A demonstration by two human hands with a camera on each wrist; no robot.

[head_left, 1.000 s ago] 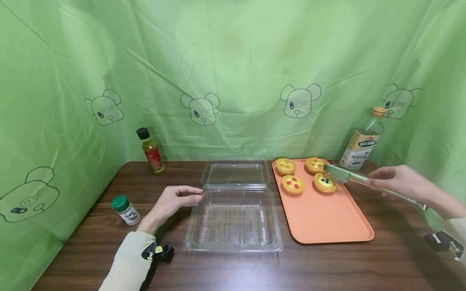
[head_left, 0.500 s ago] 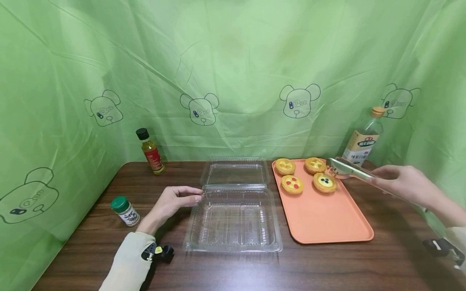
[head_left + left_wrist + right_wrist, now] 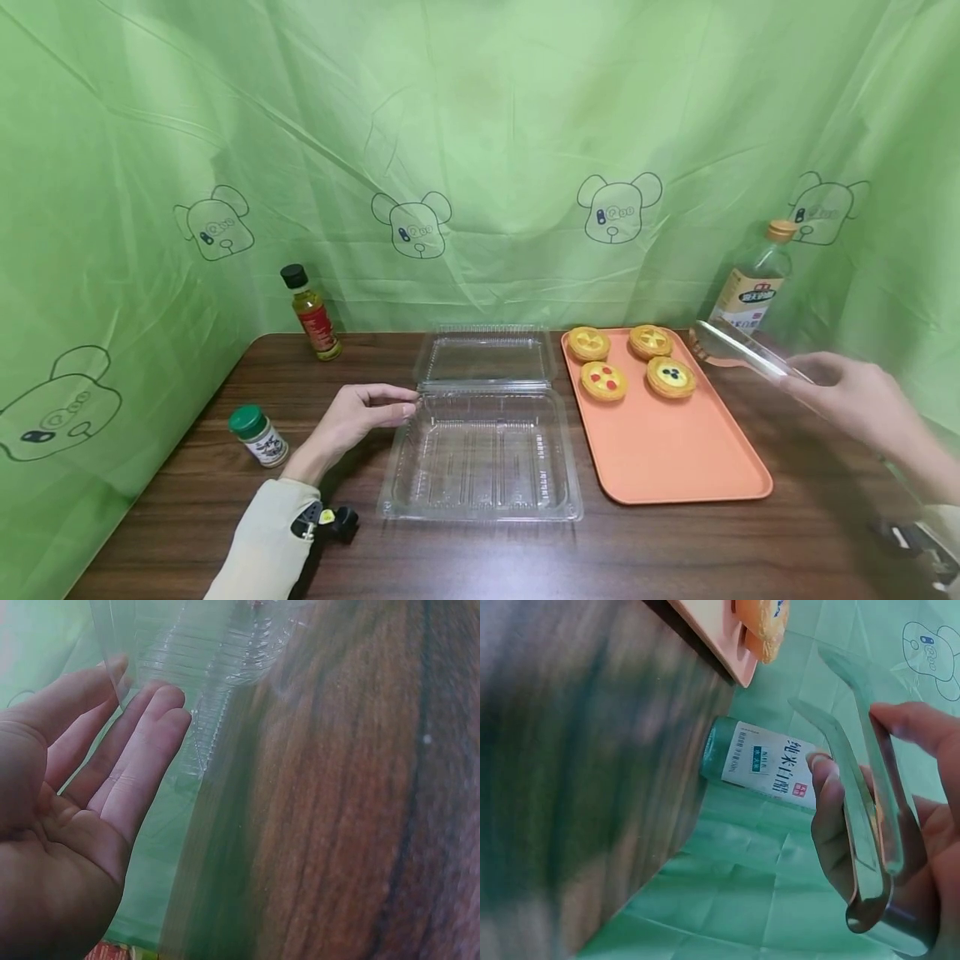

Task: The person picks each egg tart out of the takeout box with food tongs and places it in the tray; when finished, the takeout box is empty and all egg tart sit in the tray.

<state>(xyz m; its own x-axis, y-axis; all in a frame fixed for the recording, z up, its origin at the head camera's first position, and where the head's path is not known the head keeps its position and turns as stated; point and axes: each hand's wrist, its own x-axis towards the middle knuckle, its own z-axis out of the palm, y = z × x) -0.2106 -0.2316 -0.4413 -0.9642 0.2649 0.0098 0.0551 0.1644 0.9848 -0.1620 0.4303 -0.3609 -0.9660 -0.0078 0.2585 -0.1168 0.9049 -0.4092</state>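
My left hand [image 3: 360, 421] pinches the rim of a clear plastic clamshell box [image 3: 480, 454] at its left hinge corner. In the left wrist view, thumb and forefinger close on the thin plastic while the other fingers extend beside it. The box lies unfolded, its lid [image 3: 486, 358] laid back. Metal tongs [image 3: 738, 350] are gripped by my right hand [image 3: 847, 396], raised beside the tray's back right corner. Nothing sits between the tongs' slightly parted tips in the right wrist view. Several egg tarts, including a red-dotted tart [image 3: 603, 381] and a blueberry-topped tart [image 3: 671, 377], rest on the tray.
The orange tray [image 3: 682, 454] lies right of the box. A vinegar bottle [image 3: 742, 300] stands behind the tongs. At left are an oil bottle [image 3: 317, 321] and a green-capped spice jar [image 3: 264, 440]. A green cloth [image 3: 480, 150] hangs behind the wooden table.
My right hand has drawn the tongs rightward, away from the blueberry-topped tart and past the tray's edge. The tarts and my left hand have stayed in place.
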